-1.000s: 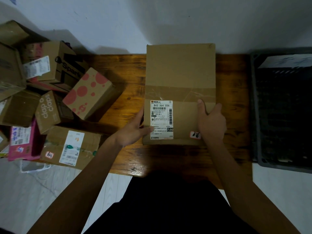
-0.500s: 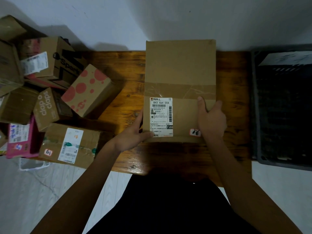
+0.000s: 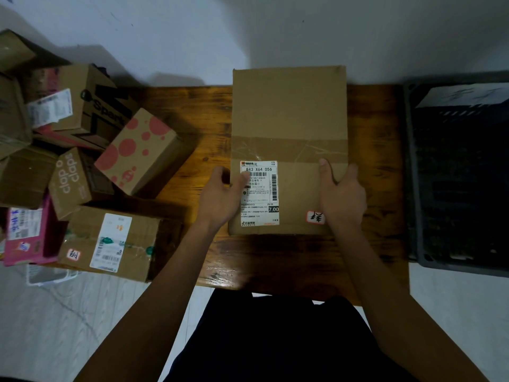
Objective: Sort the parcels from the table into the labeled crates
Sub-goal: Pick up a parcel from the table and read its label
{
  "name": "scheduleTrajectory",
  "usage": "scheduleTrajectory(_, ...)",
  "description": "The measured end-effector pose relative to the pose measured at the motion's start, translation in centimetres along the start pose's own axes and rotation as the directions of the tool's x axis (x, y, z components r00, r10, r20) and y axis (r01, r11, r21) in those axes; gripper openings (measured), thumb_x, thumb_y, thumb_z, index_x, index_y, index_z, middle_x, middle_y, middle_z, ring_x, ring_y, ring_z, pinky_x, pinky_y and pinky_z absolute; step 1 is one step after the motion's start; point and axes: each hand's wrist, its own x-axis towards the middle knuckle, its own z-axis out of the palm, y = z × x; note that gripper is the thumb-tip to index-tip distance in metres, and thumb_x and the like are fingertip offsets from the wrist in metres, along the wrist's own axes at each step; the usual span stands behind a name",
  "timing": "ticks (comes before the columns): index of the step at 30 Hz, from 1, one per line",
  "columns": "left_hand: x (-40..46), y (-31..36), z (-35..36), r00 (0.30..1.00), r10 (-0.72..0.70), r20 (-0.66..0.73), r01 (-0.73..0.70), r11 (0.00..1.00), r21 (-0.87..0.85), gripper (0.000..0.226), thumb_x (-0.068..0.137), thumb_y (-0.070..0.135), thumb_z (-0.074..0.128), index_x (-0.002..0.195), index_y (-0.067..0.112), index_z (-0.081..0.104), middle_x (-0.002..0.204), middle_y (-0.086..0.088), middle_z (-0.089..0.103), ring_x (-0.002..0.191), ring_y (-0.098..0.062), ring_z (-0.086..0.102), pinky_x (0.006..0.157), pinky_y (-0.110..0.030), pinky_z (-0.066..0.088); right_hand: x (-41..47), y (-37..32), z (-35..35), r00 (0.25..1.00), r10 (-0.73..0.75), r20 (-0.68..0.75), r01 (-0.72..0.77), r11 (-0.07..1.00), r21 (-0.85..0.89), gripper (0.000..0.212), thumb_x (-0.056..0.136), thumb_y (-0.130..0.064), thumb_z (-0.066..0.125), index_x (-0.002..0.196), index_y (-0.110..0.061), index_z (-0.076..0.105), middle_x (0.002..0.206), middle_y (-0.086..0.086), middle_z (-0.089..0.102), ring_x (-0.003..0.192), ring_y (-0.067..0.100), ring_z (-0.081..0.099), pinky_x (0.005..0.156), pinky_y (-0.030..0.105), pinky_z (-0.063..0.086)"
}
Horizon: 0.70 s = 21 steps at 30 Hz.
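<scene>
The left hand [image 3: 220, 197] holds the left edge of the big box [image 3: 289, 117], with its thumb bent over onto the white label [image 3: 259, 193] and its fingers curled round the side. I think it grips there so the label stays facing up and easy to read.

Far to the left, a pile of parcels [image 3: 68, 161] sits heaped at the end of the table [image 3: 198, 150]. A spotted box [image 3: 137, 150] leans on top, and a brown box [image 3: 110, 241] with its own label sticks out past the table's front edge. That pile takes up the whole left end, so there is little room to slide anything that way. Between the pile and the big box is a strip of bare wood.

The big box lies flat in the middle of the table. Its far end pokes out over the back edge, near the wall.

The right hand [image 3: 341, 197] grips the box's right edge, thumb on top and fingers round the side, just beside a small red sticker [image 3: 315, 217]. Two hands on two sides should keep a wide box level when it is lifted.

On the right stands a dark crate [image 3: 413, 166], just past the table's end. A white sheet, perhaps its label, lies at its far end. The way to it looks open, with only bare wood in between.
</scene>
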Motion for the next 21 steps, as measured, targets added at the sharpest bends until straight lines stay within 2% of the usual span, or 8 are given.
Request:
scheduleTrajectory(3, -0.2, 0.8, 0.4, 0.998, 0.006, -0.064, 0.001, 0.995, 0.104, 0.037, 0.095, 0.056, 0.057, 0.108, 0.021, 0.051, 0.093, 0.013, 0.062, 0.092, -0.014, 0.066, 0.067, -0.028, 0.051, -0.1, -0.1, 0.0, 1.0, -0.011, 0.003, 0.011, 1.0, 0.005, 0.065, 0.101, -0.062, 0.04, 0.139, -0.009, 0.043, 0.096, 0.005, 0.059, 0.092, 0.024, 0.058, 0.077, 0.034, 0.04)
scheduleTrajectory(4, -0.3, 1.0, 0.7, 0.997, 0.016, -0.079, -0.004, 0.988, 0.154, 0.042, 0.094, 0.057, 0.058, 0.112, 0.02, 0.049, 0.095, 0.011, 0.062, 0.093, -0.017, 0.066, 0.067, -0.029, 0.051, -0.1, -0.1, 0.1, 1.0, -0.012, 0.007, 0.012, 1.0, 0.012, 0.065, 0.101, -0.062, 0.04, 0.138, -0.009, 0.043, 0.102, 0.009, 0.063, 0.097, 0.028, 0.061, 0.078, 0.035, 0.04)
scheduleTrajectory(6, -0.7, 1.1, 1.4, 0.998, 0.03, -0.061, -0.012, 0.961, 0.278, 0.065, 0.089, 0.063, 0.06, 0.128, 0.014, 0.04, 0.117, -0.001, 0.061, 0.104, -0.027, 0.064, 0.079, -0.043, 0.055, -0.2, -0.2, -0.1, 1.0, -0.003, 0.023, 0.002, 0.999, 0.048, 0.065, 0.101, -0.061, 0.041, 0.14, -0.009, 0.043, 0.116, 0.014, 0.065, 0.109, 0.033, 0.061, 0.08, 0.035, 0.038)
scheduleTrajectory(8, -1.3, 1.2, 2.2, 0.999, 0.009, -0.047, 0.008, 0.933, 0.36, 0.097, 0.081, 0.07, 0.064, 0.146, 0.01, 0.024, 0.143, -0.011, 0.047, 0.122, -0.035, 0.056, 0.092, -0.056, 0.052, 0.1, -0.3, -0.4, 0.999, 0.024, 0.048, -0.029, 0.994, 0.109, 0.062, 0.101, -0.058, 0.045, 0.141, -0.01, 0.044, 0.123, 0.013, 0.063, 0.117, 0.034, 0.058, 0.081, 0.032, 0.035)
scheduleTrajectory(11, -3.0, 1.5, 3.6, 0.996, 0.077, -0.041, -0.044, 0.85, 0.525, 0.125, 0.07, 0.08, 0.066, 0.157, 0.019, 0.0, 0.162, -0.013, 0.016, 0.144, -0.037, 0.03, 0.107, -0.057, 0.042, 0.5, 0.4, -0.7, 0.992, 0.062, 0.111, -0.088, 0.964, 0.251, 0.05, 0.1, -0.054, 0.052, 0.131, -0.015, 0.05, 0.111, -0.003, 0.056, 0.11, 0.023, 0.056, 0.084, 0.027, 0.035)
scheduleTrajectory(14, -4.4, 1.2, 4.7, 0.99, 0.141, -0.015, -0.094, 0.734, 0.672, 0.135, 0.063, 0.094, 0.053, 0.158, 0.018, -0.006, 0.164, -0.02, -0.01, 0.152, -0.04, -0.001, 0.121, -0.055, 0.02, 0.8, 0.7, -1.0, 0.988, 0.077, 0.133, -0.115, 0.944, 0.309, 0.051, 0.098, -0.055, 0.055, 0.131, -0.016, 0.051, 0.106, -0.008, 0.055, 0.102, 0.015, 0.052, 0.083, 0.028, 0.037)
scheduleTrajectory(17, -5.2, 1.0, 5.5, 0.984, 0.177, -0.02, -0.105, 0.67, 0.735, 0.138, 0.061, 0.101, 0.04, 0.158, 0.012, -0.002, 0.164, -0.023, -0.013, 0.151, -0.044, -0.009, 0.121, -0.06, 0.009, 0.8, 0.6, -1.0, 0.988, 0.074, 0.133, -0.113, 0.944, 0.312, 0.045, 0.1, -0.051, 0.055, 0.128, -0.017, 0.051, 0.093, -0.017, 0.048, 0.096, 0.011, 0.048, 0.079, 0.024, 0.035)
scheduleTrajectory(21, -5.5, 1.4, 6.1, 0.992, 0.127, 0.022, -0.098, 0.635, 0.766, 0.14, 0.059, 0.104, 0.03, 0.158, 0.012, -0.008, 0.164, -0.02, -0.017, 0.149, -0.046, -0.016, 0.12, -0.064, 0.004, 0.6, 0.7, -0.9, 0.991, 0.054, 0.12, -0.089, 0.947, 0.309, 0.044, 0.1, -0.052, 0.055, 0.125, -0.016, 0.053, 0.093, -0.015, 0.051, 0.093, 0.011, 0.05, 0.064, 0.021, 0.035)
